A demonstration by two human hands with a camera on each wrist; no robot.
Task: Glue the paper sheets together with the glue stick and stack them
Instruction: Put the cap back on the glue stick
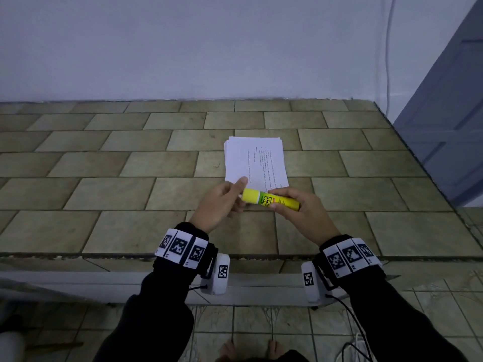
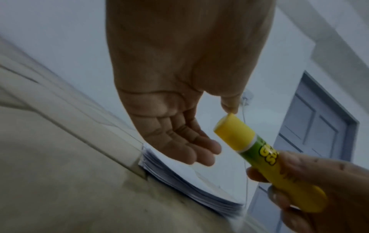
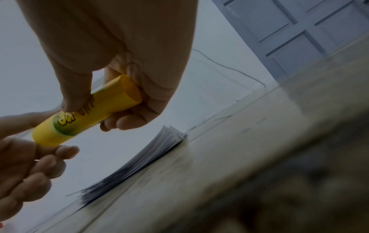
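A yellow glue stick [image 1: 270, 199] with a green label lies level in the air, cap pointing left. My right hand [image 1: 282, 202] grips its barrel between thumb and curled fingers, as the right wrist view shows on the glue stick [image 3: 89, 113]. My left hand [image 1: 239, 194] is at the cap end with fingers loosely straight. In the left wrist view its thumb tip touches the cap of the glue stick [image 2: 235, 130] while the other fingers [image 2: 203, 154] hang apart below. A stack of white printed paper sheets [image 1: 254, 158] lies on the tiled counter just beyond both hands.
The tiled counter [image 1: 130, 165] runs wide to the left, ending at a white wall behind. Its front edge [image 1: 104, 256] is near my wrists. A grey-blue door [image 1: 449, 126] and a hanging cable [image 1: 388, 48] are at the right.
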